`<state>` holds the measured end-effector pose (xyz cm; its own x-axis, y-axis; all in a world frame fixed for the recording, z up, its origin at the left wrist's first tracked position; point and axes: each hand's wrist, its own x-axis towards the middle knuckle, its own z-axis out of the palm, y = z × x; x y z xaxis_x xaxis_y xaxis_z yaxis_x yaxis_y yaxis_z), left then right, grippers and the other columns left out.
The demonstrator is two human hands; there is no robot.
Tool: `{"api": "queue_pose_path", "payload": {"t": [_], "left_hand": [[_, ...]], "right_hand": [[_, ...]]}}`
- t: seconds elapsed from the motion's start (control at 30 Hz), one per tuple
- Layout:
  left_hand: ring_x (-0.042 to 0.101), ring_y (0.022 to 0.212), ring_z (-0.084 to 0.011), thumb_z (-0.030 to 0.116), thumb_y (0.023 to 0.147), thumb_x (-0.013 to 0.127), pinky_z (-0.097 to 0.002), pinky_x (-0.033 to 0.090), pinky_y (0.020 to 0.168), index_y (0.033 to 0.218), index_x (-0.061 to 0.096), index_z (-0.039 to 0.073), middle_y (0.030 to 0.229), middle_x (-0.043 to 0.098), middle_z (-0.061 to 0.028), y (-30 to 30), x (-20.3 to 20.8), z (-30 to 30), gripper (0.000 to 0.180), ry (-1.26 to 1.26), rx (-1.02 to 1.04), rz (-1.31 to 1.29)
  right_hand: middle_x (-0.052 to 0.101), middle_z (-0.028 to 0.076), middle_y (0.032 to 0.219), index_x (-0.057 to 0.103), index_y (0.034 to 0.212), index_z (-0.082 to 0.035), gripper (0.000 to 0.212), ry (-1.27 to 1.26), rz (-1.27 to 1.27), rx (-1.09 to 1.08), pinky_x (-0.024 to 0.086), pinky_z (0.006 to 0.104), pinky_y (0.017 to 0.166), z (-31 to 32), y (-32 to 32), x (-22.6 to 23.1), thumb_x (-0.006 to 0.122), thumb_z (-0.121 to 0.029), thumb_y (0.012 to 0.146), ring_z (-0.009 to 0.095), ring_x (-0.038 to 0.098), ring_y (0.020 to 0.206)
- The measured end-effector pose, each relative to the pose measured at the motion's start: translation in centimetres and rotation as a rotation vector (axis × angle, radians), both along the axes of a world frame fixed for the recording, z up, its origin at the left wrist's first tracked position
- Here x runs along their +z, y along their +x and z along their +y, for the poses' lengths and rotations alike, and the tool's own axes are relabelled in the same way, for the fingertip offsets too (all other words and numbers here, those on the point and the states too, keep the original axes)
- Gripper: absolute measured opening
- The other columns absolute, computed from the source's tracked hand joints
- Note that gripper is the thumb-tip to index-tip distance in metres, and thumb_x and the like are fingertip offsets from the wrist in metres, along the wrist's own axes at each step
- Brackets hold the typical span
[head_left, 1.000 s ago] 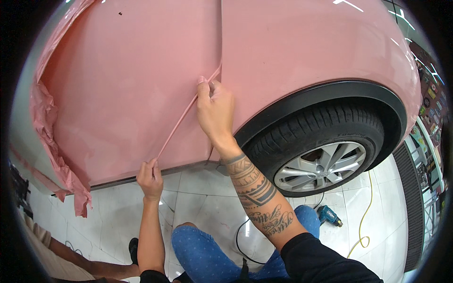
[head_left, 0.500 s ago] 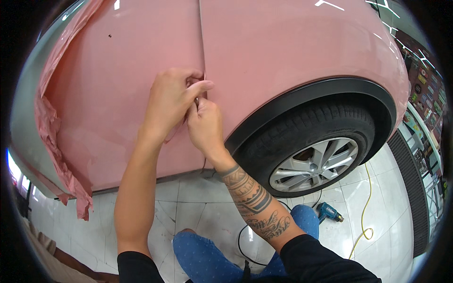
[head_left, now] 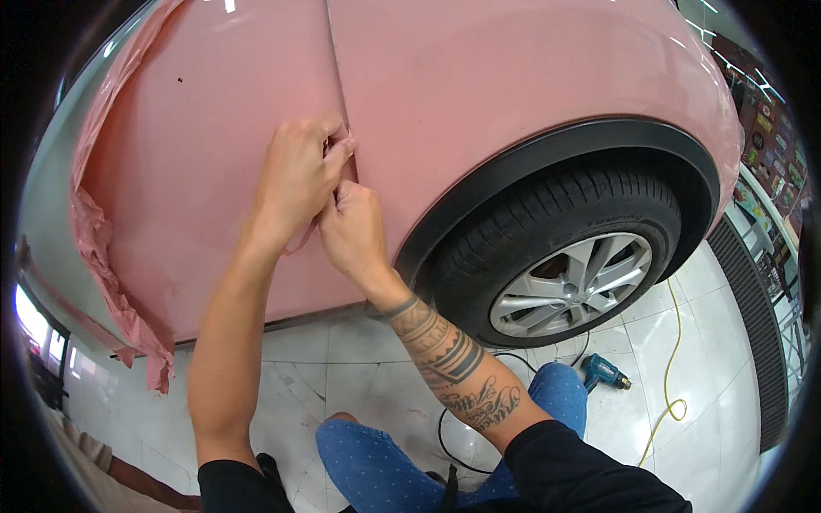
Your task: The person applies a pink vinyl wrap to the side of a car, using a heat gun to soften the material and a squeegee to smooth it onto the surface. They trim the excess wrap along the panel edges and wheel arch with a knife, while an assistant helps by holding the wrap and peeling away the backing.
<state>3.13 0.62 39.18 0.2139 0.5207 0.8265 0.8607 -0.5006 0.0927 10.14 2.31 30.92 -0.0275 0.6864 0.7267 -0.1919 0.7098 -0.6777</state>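
Observation:
Pink film covers the car door and the fender, with a dark gap running between the two panels. At that gap my left hand is closed, thumb and fingertips pinching at the pink film's edge. Just below it my right hand is closed too, thumb up against the left hand. What sits inside the right fingers is hidden. A thin pink film strip hangs in a loop beneath my hands; where its upper end runs cannot be made out.
Loose crumpled film hangs along the door's left side. Right of my hands are the black wheel arch and tyre. A blue-green heat gun and a yellow cord lie on the tiles. Another person's arm shows lower left.
The view has shifted, so the car and both hands sit further left in the picture. My hands stay at the panel gap, still closed, slightly lower along it.

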Motion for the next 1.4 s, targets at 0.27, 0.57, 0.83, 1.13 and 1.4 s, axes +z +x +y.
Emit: {"api": "queue_pose_path", "payload": {"t": [0.27, 0.57, 0.83, 1.13, 1.4], "left_hand": [[0.048, 0.047, -0.0234, 0.012, 0.082, 0.062, -0.0358, 0.038, 0.049, 0.072, 0.057, -0.006, 0.057, 0.053, -0.0175, 0.2, -1.9, -1.8, 0.022, -0.072, -0.005, -0.157], [0.049, 0.050, -0.0309, 0.006, 0.082, 0.059, -0.0384, 0.040, 0.050, 0.073, 0.055, -0.007, 0.059, 0.053, -0.0204, -0.1, -4.1, -3.2, 0.016, -0.030, 0.020, -0.171], [0.049, 0.048, -0.0261, 0.006, 0.084, 0.060, -0.0365, 0.038, 0.048, 0.074, 0.054, -0.005, 0.058, 0.053, -0.0169, 0.4, -5.2, -4.8, 0.016, -0.055, 0.048, -0.245], [0.052, 0.051, -0.0220, 0.013, 0.083, 0.064, -0.0352, 0.039, 0.050, 0.084, 0.061, -0.003, 0.062, 0.057, -0.0133, 1.0, -3.4, -5.9, 0.016, 0.019, 0.126, -0.239], [0.054, 0.054, -0.0249, 0.012, 0.079, 0.067, -0.0355, 0.043, 0.054, 0.075, 0.061, -0.004, 0.064, 0.059, -0.0169, 1.4, -2.2, -2.1, 0.018, 0.043, 0.145, -0.008]], "right_hand": [[0.057, 0.026, 0.062, 0.060, 0.077, 0.006, 0.022, -0.057, -0.044, -0.023, 0.044, 0.0463, 0.054, -1.4, -0.2, -1.2, 0.052, -0.011, 0.088, 0.042, 0.059, 0.059], [0.061, 0.015, 0.055, 0.057, 0.072, 0.007, 0.024, 0.051, -0.067, 0.017, 0.048, 0.0309, 0.045, -1.7, -0.5, -3.9, 0.049, -0.004, 0.091, 0.021, 0.065, 0.050], [0.060, 0.017, 0.053, 0.056, 0.069, 0.007, 0.021, 0.062, -0.125, 0.060, 0.048, 0.0326, 0.046, -3.2, 0.4, -4.2, 0.047, 0.001, 0.087, 0.024, 0.064, 0.049], [0.055, 0.025, 0.057, 0.060, 0.072, 0.007, 0.021, 0.012, -0.103, 0.110, 0.045, 0.0460, 0.051, -4.3, 0.8, -2.1, 0.055, -0.009, 0.085, 0.041, 0.057, 0.054], [0.056, 0.023, 0.053, 0.058, 0.073, 0.009, 0.024, 0.022, 0.065, 0.253, 0.045, 0.0386, 0.045, -3.9, 0.0, -2.7, 0.052, -0.007, 0.089, 0.033, 0.061, 0.047]]}}
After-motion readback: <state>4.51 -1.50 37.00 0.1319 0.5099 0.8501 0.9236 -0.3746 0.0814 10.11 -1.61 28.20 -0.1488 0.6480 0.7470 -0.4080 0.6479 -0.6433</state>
